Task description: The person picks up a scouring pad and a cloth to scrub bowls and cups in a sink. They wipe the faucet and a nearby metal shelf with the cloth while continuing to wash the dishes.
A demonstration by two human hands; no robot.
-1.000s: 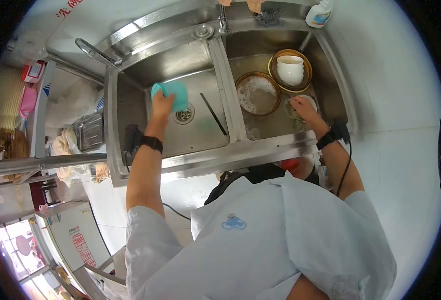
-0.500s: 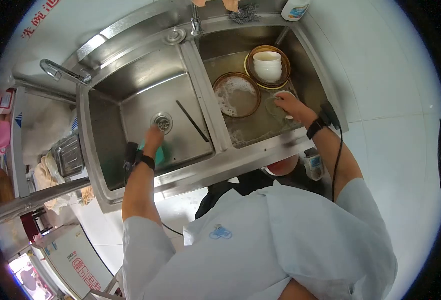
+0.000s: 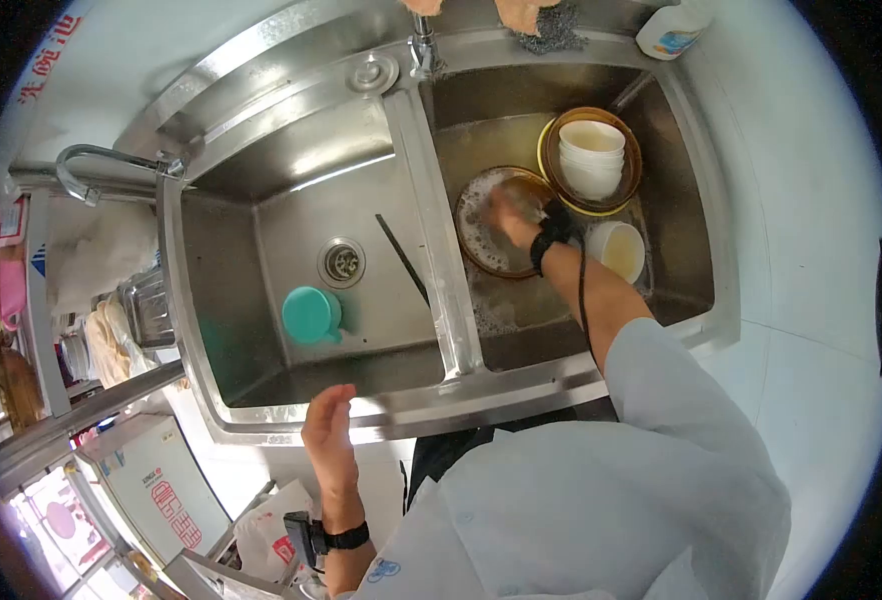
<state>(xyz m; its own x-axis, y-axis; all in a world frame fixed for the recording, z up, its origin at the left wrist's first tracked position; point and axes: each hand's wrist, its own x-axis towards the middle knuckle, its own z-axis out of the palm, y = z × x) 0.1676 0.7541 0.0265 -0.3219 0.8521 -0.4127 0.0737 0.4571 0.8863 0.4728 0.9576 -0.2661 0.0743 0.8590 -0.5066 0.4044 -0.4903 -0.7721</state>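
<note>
My left hand point(image 3: 330, 435) is off the front edge of the left sink basin point(image 3: 261, 330), fingers stretched out, with nothing in it. Over a brown-rimmed bowl point(image 3: 478, 262) of foamy water, my right hand point(image 3: 510, 215) is smeared by motion; I cannot make out whether it grips anything. Just right of that wrist, a white bowl point(image 3: 618, 252) sits in the water. Behind it, stacked white bowls point(image 3: 592, 160) stand inside another brown bowl point(image 3: 551, 150). A teal cup point(image 3: 311, 315) lies in the left basin, beside the drain point(image 3: 342, 263).
A thin dark stick point(image 3: 403, 258) lies in the left basin. Two faucets point(image 3: 106, 155) point(image 3: 423, 45) rise along the back. Steel wool point(image 3: 553, 28) and a white bottle point(image 3: 674, 30) stand on the back rim. A shelf with dishes point(image 3: 146, 310) is at the left.
My left hand has withdrawn from the left basin past its front edge, leaving the teal cup there. My right hand has moved left from beside the stacked bowls to the foamy bowl.
</note>
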